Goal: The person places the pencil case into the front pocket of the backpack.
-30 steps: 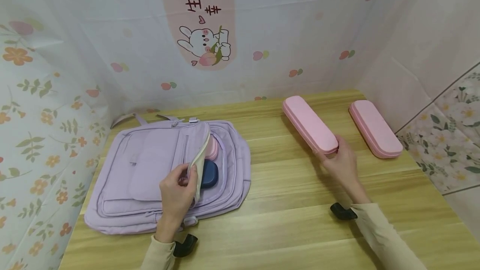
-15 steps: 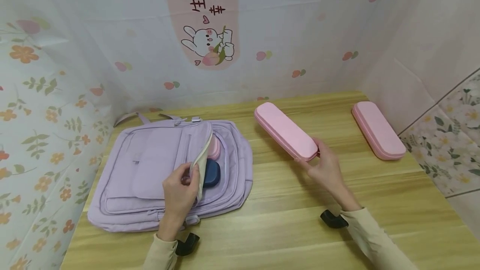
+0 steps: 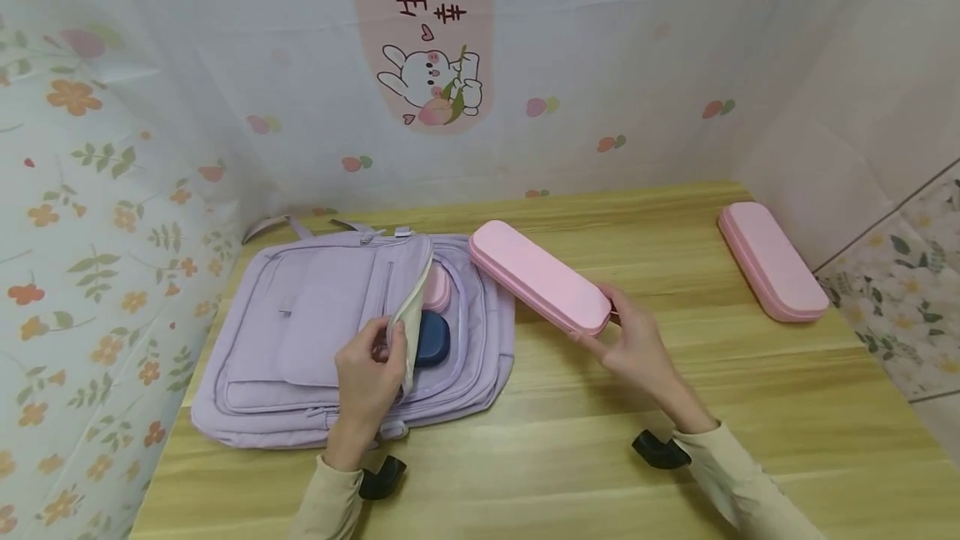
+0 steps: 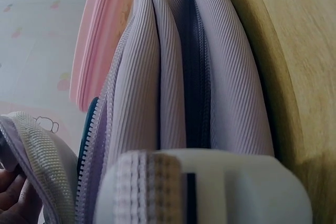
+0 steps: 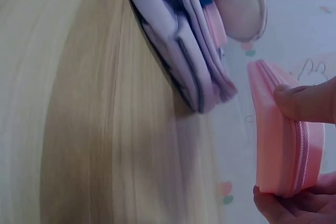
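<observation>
A cream-lined fabric flap point(image 3: 412, 315) on a lilac fabric backpack point(image 3: 315, 307) is being pinched and lifted by the left hand point(image 3: 369, 372), so that a dark-blue rounded case point(image 3: 432, 340) and a pink rounded item point(image 3: 436, 288) are being exposed in the pocket. An elongated pink zippered case point(image 3: 543, 280) is being grasped at its near end by the right hand point(image 3: 636, 348); its far end is overlapping the backpack's edge in the head view, though a gap is being shown by the right wrist view. A matching pink case point(image 3: 776, 261) is being supported, well apart, by the wood-grain tabletop point(image 3: 540, 457). Insertion is apparently being prepared; a wide pocket mouth and an aligned far end are probably being called for next.
</observation>
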### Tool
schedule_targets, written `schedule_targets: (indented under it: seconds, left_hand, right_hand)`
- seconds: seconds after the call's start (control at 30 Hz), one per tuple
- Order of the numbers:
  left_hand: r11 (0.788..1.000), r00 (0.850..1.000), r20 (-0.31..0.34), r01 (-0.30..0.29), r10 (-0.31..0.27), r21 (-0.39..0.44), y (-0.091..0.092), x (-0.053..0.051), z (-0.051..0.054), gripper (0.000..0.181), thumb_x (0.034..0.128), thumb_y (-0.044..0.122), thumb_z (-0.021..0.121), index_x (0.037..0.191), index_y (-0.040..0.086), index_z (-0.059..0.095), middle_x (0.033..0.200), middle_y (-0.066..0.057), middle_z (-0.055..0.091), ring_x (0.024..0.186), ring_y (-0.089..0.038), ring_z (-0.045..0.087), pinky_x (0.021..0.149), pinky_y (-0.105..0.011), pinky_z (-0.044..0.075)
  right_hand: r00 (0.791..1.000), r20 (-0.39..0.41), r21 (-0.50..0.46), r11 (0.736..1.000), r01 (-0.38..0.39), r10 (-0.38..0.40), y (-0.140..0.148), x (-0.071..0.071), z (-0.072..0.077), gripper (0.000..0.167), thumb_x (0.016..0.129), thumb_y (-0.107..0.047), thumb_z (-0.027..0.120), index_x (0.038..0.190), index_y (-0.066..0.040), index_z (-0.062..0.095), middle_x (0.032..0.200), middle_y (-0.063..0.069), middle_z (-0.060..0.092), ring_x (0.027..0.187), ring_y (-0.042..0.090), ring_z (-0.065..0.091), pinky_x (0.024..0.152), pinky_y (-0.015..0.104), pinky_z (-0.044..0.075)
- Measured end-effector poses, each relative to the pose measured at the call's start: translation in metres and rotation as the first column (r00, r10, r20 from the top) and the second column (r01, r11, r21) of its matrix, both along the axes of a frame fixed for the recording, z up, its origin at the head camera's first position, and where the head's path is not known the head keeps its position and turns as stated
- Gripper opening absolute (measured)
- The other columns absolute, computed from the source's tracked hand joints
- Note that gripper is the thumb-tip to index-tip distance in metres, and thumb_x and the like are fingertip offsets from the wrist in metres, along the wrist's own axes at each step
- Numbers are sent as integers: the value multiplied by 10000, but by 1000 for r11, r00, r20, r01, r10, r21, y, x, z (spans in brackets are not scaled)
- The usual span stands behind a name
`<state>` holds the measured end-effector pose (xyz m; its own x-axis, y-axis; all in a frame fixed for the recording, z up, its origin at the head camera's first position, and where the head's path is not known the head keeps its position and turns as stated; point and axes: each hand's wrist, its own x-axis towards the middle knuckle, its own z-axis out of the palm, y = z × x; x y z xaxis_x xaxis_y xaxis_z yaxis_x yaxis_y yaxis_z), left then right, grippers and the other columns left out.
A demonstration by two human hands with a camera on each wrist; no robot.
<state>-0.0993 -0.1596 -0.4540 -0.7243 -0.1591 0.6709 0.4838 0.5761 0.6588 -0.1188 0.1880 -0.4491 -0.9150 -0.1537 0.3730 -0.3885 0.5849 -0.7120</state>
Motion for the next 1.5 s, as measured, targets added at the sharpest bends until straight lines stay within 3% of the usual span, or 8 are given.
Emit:
schedule_targets:
  seconds: [0.2, 0.4, 0.7, 0.83, 0.97, 1.2, 1.4, 1.5]
  left_hand:
    - [1000, 1000, -5, -14, 14, -5, 0, -2, 2, 55, 859, -34, 706, 906, -34, 734, 704, -111, 717, 537, -37, 534, 471, -122, 444]
    - [1000, 999, 46, -8, 8, 1, 0, -1, 4, 51, 890, -6, 696, 914, -41, 725, 725, -136, 728, 547, -30, 557, 502, -89, 463]
    - [1000, 1000, 10, -23, 23, 5, -9, -2, 11, 63, 870, -34, 703, 920, -49, 738, 748, -163, 734, 596, -64, 602, 560, -67, 494]
    - [999, 999, -15, -42, 42, -1, -13, -3, 18, 75, 859, -47, 719, 930, -51, 745, 767, -162, 746, 613, -99, 635, 576, -63, 506]
    - [999, 998, -23, -52, 52, 5, -17, -4, 26, 88, 864, -43, 719, 945, -59, 748, 788, -174, 751, 627, -106, 644, 597, -46, 500]
    - [998, 997, -56, -57, 58, 20, -21, -8, 39, 89, 869, -40, 703, 941, -53, 755, 796, -168, 753, 676, -33, 654, 626, -41, 508]
    - [998, 995, -86, -54, 53, -10, -23, -11, 49, 75, 846, -42, 718, 907, -32, 760, 741, -133, 742, 660, -48, 662, 613, -45, 509]
    - [999, 995, -90, -42, 41, -17, -24, -12, 51, 70, 841, -45, 718, 897, -30, 758, 724, -122, 735, 659, -47, 665, 613, -50, 512]
  right_hand:
    - [996, 40, 6, 997, -79, 79, -11, 0, 0, 748, 743, -74, 892, 1365, 84, 509, 1297, 231, 637, 1151, 367, 648, 914, 502, 581]
    - [987, 81, 4, 990, -141, 140, -20, 3, -2, 747, 759, -112, 889, 1382, 45, 507, 1323, 179, 631, 1187, 322, 632, 950, 474, 574]
    - [961, 188, -157, 972, -173, 202, -22, 7, -9, 743, 710, -95, 929, 1351, -44, 557, 1307, 135, 629, 1197, 300, 623, 979, 352, 555]
    - [958, 176, -203, 961, -188, 225, -19, 6, -10, 773, 704, -69, 928, 1384, -51, 560, 1288, 116, 595, 1208, 285, 592, 1008, 250, 523]
    - [961, 129, -172, 960, -222, 245, -16, 4, -9, 806, 702, -43, 922, 1415, -47, 545, 1277, 112, 590, 1201, 273, 587, 1021, 205, 505]
    - [965, 97, -90, 968, -235, 244, -18, -1, -10, 780, 713, -70, 921, 1388, -27, 533, 1330, 125, 636, 1207, 298, 630, 1045, 426, 523]
    - [944, 133, -224, 937, -267, 301, -28, -3, -8, 744, 697, 33, 901, 1346, -13, 540, 1323, 144, 621, 1204, 304, 615, 1026, 222, 516]
    - [935, 131, -246, 924, -293, 331, -32, -5, -5, 751, 701, 77, 880, 1363, 8, 532, 1338, 165, 603, 1219, 331, 599, 1031, 219, 508]
